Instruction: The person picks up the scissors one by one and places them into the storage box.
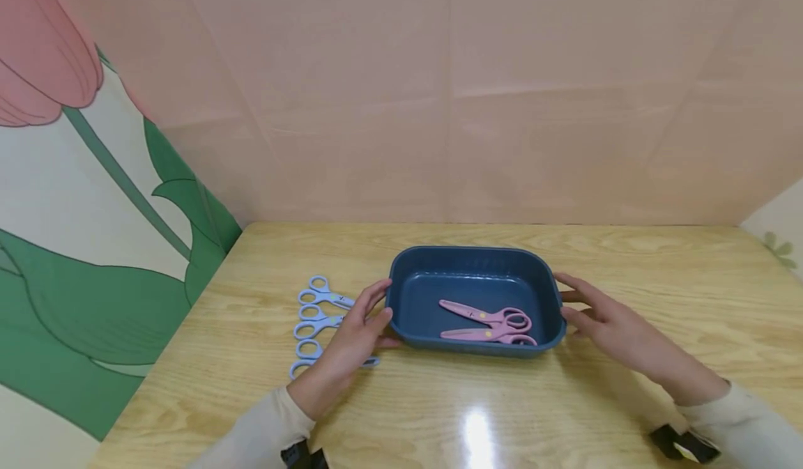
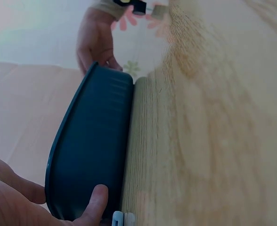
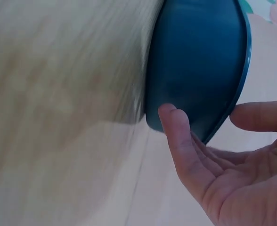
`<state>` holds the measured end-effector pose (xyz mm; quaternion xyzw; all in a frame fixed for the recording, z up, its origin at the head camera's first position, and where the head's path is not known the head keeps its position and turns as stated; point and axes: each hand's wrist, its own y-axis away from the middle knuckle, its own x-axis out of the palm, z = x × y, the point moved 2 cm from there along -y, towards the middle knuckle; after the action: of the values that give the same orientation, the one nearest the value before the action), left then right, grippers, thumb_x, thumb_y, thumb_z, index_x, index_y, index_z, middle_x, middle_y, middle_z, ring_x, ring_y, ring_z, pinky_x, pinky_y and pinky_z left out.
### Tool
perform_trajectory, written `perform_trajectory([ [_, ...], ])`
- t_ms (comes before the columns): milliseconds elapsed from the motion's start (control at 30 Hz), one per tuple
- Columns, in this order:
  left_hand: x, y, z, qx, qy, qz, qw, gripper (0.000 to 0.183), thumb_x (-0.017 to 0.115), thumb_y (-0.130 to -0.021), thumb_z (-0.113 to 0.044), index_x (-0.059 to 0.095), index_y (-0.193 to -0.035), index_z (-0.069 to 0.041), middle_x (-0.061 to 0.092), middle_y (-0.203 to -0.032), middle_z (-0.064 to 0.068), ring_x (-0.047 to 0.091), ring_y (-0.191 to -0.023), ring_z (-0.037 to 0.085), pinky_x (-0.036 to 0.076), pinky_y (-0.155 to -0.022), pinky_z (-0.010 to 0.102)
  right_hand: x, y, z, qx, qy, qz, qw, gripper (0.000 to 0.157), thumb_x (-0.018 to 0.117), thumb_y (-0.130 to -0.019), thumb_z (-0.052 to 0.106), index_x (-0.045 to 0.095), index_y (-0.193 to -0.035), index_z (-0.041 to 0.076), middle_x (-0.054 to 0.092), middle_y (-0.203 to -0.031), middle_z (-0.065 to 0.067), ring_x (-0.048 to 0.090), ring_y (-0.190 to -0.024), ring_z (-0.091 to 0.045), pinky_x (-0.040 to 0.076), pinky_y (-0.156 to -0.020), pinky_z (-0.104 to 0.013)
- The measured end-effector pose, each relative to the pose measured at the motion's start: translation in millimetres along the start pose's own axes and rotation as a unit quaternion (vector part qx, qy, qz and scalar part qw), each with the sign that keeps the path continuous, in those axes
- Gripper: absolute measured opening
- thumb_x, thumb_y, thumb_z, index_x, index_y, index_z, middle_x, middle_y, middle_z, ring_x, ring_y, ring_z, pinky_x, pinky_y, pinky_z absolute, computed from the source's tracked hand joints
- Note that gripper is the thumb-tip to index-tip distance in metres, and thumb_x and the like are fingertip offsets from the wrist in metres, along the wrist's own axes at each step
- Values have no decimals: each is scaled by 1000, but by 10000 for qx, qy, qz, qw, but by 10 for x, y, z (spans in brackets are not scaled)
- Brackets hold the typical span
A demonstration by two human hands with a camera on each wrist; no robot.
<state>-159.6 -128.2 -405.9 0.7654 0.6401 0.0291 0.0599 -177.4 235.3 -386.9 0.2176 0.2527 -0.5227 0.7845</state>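
A dark blue rectangular plastic basin (image 1: 477, 260) with rounded corners sits on the wooden table. Two pairs of pink scissors (image 1: 486, 334) lie inside it, partly overlapping, handles toward the right. My left hand (image 1: 351, 333) holds the basin's left end; in the left wrist view its thumb (image 2: 97, 200) lies against the outer wall. At the other end, my right hand (image 1: 605, 323) grips the basin, with fingers (image 3: 178, 129) on the side wall and near the rim. Three pairs of blue scissors (image 1: 314, 327) lie left of the basin, partly hidden behind my left hand and forearm.
The light wooden table (image 1: 464, 392) ends at the back against a pink-beige covering (image 1: 376, 141). A wall picture with a pink tulip and green leaves (image 1: 94, 309) stands to the left. A bright reflection shows on the table's front part.
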Motion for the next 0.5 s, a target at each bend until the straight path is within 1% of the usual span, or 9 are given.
perform_trajectory([
  [100,7,-5,3,-36,-15,-1,10000,50,45,-105,-8,35,-153,-17,29,-163,13,65,-107,34,61,-81,42,4,16,1,196,-210,92,9995,61,46,-106,20,19,-158,3,42,-144,-37,67,-94,-17,59,-74,-29],
  [167,9,-9,4,-51,-3,-10,10000,50,45,-105,-9,35,-153,-18,29,-163,12,66,-106,33,61,-82,41,4,18,6,269,-308,135,9991,61,47,-106,21,18,-158,3,41,-145,-37,66,-89,-12,58,-73,-29],
  [233,8,-15,11,-55,20,-23,10000,50,45,-105,-8,35,-153,-18,29,-163,11,66,-106,32,61,-82,42,1,16,13,232,-459,167,9985,62,47,-106,20,17,-158,3,40,-145,-38,66,-90,-12,59,-74,-30],
  [333,1,-18,12,-25,37,-53,10000,50,45,-105,-8,35,-153,-18,29,-163,12,65,-107,33,61,-81,42,-2,17,15,156,-705,228,9971,64,46,-107,19,13,-159,7,37,-145,-39,68,-94,-16,60,-76,-30],
  [433,-3,-16,9,-22,14,-74,10000,49,45,-105,-8,35,-153,-18,29,-163,12,64,-111,35,61,-81,42,4,21,4,12,-918,272,9954,65,45,-106,15,10,-160,11,34,-146,-41,69,-98,-21,60,-77,-32],
  [500,-1,-12,4,-26,-13,-58,10000,49,45,-105,-8,35,-153,-17,29,-163,12,63,-114,36,61,-81,42,12,25,-9,-62,-986,256,9948,64,45,-106,12,10,-160,11,32,-146,-43,69,-99,-22,60,-76,-33],
])
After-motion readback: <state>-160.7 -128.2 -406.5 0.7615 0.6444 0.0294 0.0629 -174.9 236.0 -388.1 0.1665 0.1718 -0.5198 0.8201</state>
